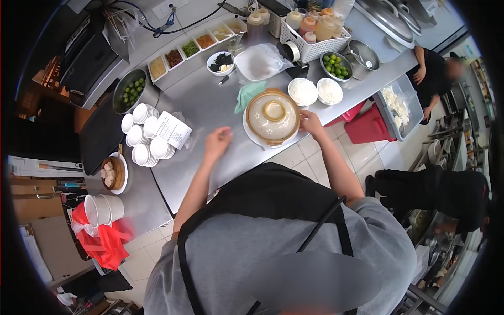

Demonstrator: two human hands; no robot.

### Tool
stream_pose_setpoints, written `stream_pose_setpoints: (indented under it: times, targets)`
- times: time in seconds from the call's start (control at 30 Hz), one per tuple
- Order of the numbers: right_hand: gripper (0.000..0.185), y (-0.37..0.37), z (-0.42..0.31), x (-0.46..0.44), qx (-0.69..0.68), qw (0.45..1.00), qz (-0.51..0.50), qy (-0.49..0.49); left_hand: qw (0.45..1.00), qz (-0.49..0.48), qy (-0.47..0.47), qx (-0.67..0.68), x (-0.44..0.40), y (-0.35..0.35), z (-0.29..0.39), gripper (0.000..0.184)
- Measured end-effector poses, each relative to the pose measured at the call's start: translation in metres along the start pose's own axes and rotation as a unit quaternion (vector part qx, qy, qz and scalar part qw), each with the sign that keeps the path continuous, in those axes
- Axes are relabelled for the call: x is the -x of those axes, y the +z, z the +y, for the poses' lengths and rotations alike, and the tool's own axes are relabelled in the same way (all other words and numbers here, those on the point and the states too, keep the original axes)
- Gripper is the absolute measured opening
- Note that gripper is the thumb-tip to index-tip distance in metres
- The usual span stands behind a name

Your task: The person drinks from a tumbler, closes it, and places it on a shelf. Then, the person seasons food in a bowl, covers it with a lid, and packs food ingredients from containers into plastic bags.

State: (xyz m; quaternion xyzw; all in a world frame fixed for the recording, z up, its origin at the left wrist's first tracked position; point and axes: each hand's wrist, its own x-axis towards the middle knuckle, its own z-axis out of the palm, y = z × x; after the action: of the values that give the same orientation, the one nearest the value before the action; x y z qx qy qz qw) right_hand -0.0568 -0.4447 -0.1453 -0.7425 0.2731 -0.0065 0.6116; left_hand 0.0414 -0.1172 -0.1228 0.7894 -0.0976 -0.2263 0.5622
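Note:
A lidded clay pot (pixel 273 116) with a pale flower pattern sits on a white plate (pixel 251 134) near the steel table's front edge. My right hand (pixel 311 124) is at the pot's right side, its fingers bent against the rim or handle. To the left of the pot, my left hand (pixel 218 140) hovers over the table with its fingers curled; whether it holds anything is too small to tell. A green cloth (pixel 249 95) lies behind the pot. Two white bowls of rice (pixel 303 92) stand just beyond its right side.
Stacked white cups (pixel 142 135) with a receipt (pixel 174 129), a dumpling steamer (pixel 116 173) and limes (pixel 133 92) are at the left. Sauce bottles in a white basket (pixel 315 44) stand behind. Two people (pixel 441 68) are at the right, beside a grey tub (pixel 415 107).

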Motion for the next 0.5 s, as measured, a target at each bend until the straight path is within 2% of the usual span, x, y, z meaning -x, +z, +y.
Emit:
stream_pose_setpoints:
  times: [0.07,0.1,0.17,0.3,0.4,0.5]
  targets:
    - [0.032,0.006,0.002,0.001,0.032,0.999,0.016,-0.004,0.974,0.051,0.158,-0.157,0.007,0.018,0.003,0.029]
    - [0.033,0.012,0.003,0.005,0.030,0.999,0.007,0.014,0.974,0.052,0.157,-0.156,0.009,0.021,0.014,0.029]
    - [0.028,0.027,0.006,0.014,0.010,0.999,0.003,0.037,0.888,0.162,0.313,-0.295,0.014,0.021,0.039,0.035]
    - [0.029,0.065,0.003,0.028,-0.024,0.998,-0.030,0.048,0.906,0.096,0.319,-0.262,0.011,0.020,0.074,0.043]
    - [0.027,0.088,-0.008,0.037,-0.075,0.992,-0.085,0.056,0.893,0.053,0.297,-0.333,-0.002,0.012,0.081,0.052]
    - [0.026,0.099,-0.012,0.042,-0.081,0.990,-0.104,0.055,0.892,0.017,0.236,-0.386,-0.012,0.000,0.086,0.061]
